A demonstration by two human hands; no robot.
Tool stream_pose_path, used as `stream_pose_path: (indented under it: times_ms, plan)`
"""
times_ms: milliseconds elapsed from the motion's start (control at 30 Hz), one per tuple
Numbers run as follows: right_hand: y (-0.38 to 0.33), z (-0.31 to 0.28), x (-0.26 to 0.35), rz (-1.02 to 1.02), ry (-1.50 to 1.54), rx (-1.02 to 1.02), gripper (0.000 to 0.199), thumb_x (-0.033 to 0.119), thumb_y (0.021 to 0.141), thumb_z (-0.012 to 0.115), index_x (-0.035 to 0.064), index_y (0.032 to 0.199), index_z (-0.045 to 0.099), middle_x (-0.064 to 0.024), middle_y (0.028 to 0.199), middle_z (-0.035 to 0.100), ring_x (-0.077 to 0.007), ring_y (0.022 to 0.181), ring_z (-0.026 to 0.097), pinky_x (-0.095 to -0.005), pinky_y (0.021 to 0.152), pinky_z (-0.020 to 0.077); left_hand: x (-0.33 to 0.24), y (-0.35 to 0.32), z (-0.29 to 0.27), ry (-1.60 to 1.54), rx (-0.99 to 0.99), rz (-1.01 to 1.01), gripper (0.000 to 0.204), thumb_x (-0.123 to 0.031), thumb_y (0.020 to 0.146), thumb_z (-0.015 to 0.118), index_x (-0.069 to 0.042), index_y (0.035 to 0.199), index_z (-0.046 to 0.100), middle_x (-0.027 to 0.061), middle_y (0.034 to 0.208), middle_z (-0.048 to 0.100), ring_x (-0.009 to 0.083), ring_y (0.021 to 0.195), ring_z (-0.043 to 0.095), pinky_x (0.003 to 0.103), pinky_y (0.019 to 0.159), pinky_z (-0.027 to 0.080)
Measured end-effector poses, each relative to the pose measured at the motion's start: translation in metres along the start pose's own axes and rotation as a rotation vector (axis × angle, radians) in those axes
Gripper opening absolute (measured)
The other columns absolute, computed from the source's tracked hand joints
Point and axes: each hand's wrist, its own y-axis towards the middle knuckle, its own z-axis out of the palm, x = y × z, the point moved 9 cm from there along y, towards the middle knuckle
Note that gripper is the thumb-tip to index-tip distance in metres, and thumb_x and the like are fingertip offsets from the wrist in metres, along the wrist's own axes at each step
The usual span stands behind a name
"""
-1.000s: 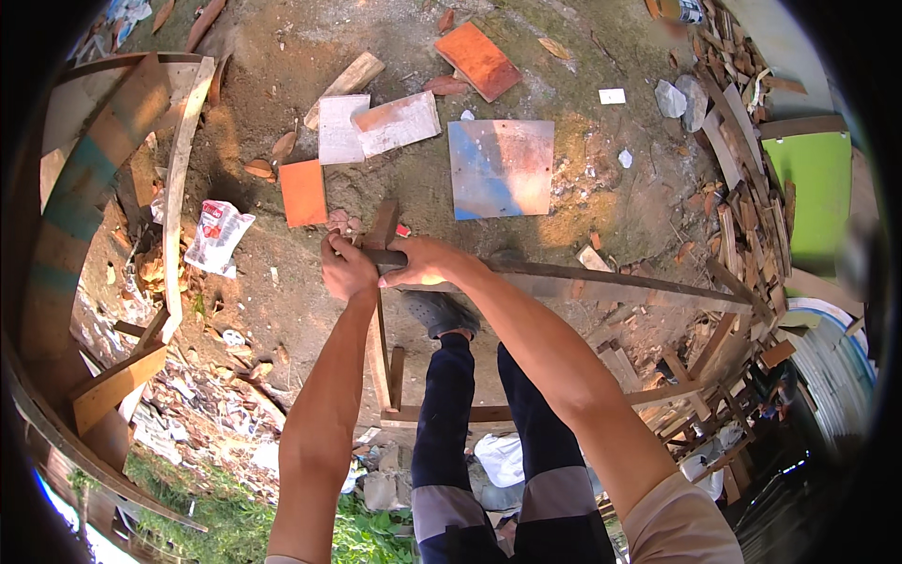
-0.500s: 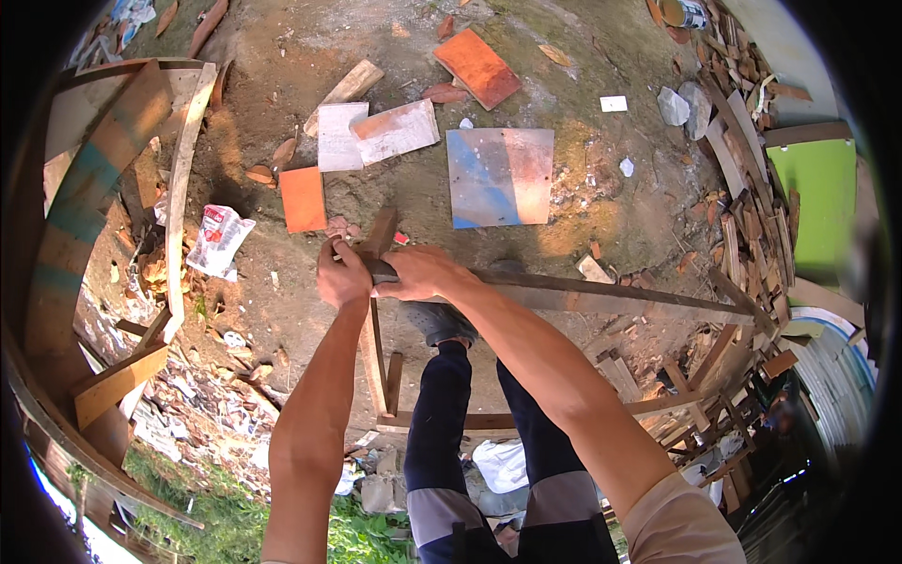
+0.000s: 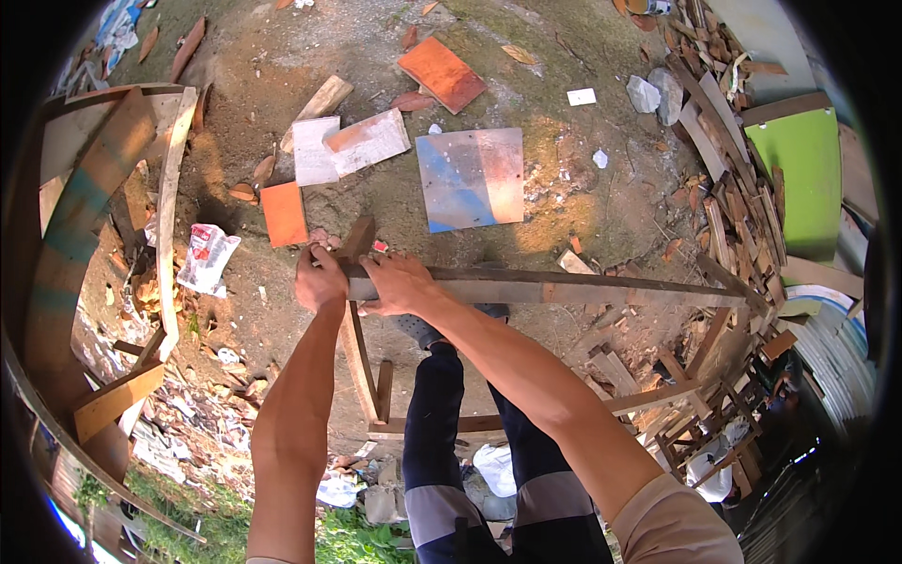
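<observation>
On bare dirt strewn with offcuts, the person stands inside a rough timber frame. Both hands meet at the near end of a long wooden rail [image 3: 564,287] that runs level off to the right, where it joins the frame's far corner. Left hand [image 3: 319,280] is wrapped around the rail's end, fingers closed on it, right at the joint with an upright post [image 3: 360,362]. Right hand [image 3: 399,284] lies just beside it on the rail's top, fingers curled over and gripping the wood. A short dark stub of board [image 3: 357,237] pokes up past the joint, touching the hands' far side.

On the ground beyond: an orange tile [image 3: 283,213], two pale boards [image 3: 343,146], a blue-and-orange panel [image 3: 470,179]. Scrap lumber is heaped along the right [image 3: 723,207].

Risks, as judged: the joint looks loose, so weight on the rail could rack the frame sideways. Bare fingers sit at the pinch between rail and post. Rough-sawn edges mean splinters. Footing is cluttered; a step back could catch the lower crosspiece [image 3: 442,423].
</observation>
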Motion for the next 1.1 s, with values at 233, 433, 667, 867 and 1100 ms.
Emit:
stream_pose_path:
  times_ms: [233,433,667,867,1100]
  plan:
    - [0.013,-0.009,0.021,-0.065,-0.031,-0.029,0.098,0.038,0.074,0.083,0.0015,0.151,0.033,-0.0197,0.137,0.05,-0.0385,0.116,0.062,-0.0477,0.091,0.0565,0.012,0.003,0.005,-0.157,0.082,-0.087,0.061,-0.056,0.098,0.035,-0.014,0.117,0.073,0.0133,0.103,0.076,0.0372,0.1,0.07,0.049,0.088,0.051]
    - [0.018,-0.005,0.031,-0.045,-0.088,0.014,0.091,0.03,0.075,0.082,0.0006,0.149,0.037,-0.0183,0.152,0.043,-0.0354,0.123,0.06,-0.0443,0.098,0.0542,0.043,-0.005,0.018,-0.889,0.213,-0.354,0.079,-0.059,0.105,0.021,0.003,0.119,0.068,0.014,0.11,0.074,0.0252,0.107,0.067,0.037,0.099,0.046]
    - [0.018,-0.004,0.03,-0.058,-0.133,-0.076,0.089,0.03,0.073,0.081,0.0047,0.149,0.041,-0.0184,0.147,0.05,-0.0374,0.117,0.063,-0.0441,0.098,0.0535,0.075,-0.038,0.027,-0.999,0.269,-0.197,0.071,-0.055,0.107,0.029,0.002,0.122,0.07,0.0157,0.113,0.073,0.0261,0.105,0.067,0.037,0.099,0.047]
    - [0.024,-0.007,0.029,-0.031,-0.17,-0.027,0.084,0.03,0.072,0.081,0.0043,0.144,0.047,-0.02,0.127,0.064,-0.0386,0.111,0.065,-0.0449,0.095,0.0534,0.074,-0.038,0.015,-0.768,0.329,-0.162,0.058,-0.054,0.104,0.039,-0.011,0.121,0.073,0.0194,0.08,0.069,0.0256,0.082,0.069,0.039,0.079,0.051]
    - [0.026,-0.008,0.03,-0.095,-0.203,-0.099,0.082,0.03,0.072,0.079,0.0035,0.142,0.048,-0.02,0.123,0.067,-0.0391,0.11,0.066,-0.0457,0.094,0.0542,0.077,-0.031,0.025,-0.885,0.387,-0.079,0.061,-0.054,0.106,0.036,-0.009,0.122,0.072,0.0201,0.099,0.073,0.023,0.098,0.069,0.038,0.09,0.05]
